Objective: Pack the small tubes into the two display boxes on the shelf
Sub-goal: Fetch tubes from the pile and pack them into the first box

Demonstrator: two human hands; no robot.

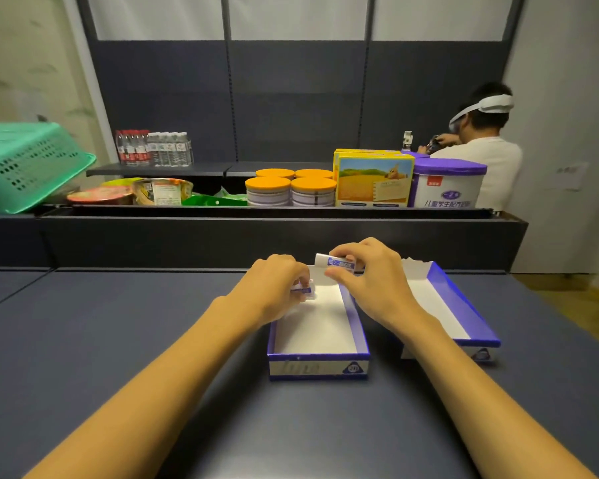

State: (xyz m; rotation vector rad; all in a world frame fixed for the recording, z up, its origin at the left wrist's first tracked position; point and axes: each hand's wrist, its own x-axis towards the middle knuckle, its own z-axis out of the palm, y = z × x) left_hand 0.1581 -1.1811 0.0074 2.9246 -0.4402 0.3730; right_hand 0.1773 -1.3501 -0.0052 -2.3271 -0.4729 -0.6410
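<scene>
Two blue-and-white display boxes stand side by side on the dark shelf: the left box in front of me and the right box beside it, both showing white floors. My left hand pinches a small white-and-blue tube at the far left corner of the left box. My right hand grips another small tube, held level above the far end of the left box. My right forearm covers the gap between the boxes.
Behind a raised dark ledge stand orange-lidded cans, a yellow carton, a purple-lidded tub, noodle bowls and a green basket. Water bottles stand further back. A person sits at the far right.
</scene>
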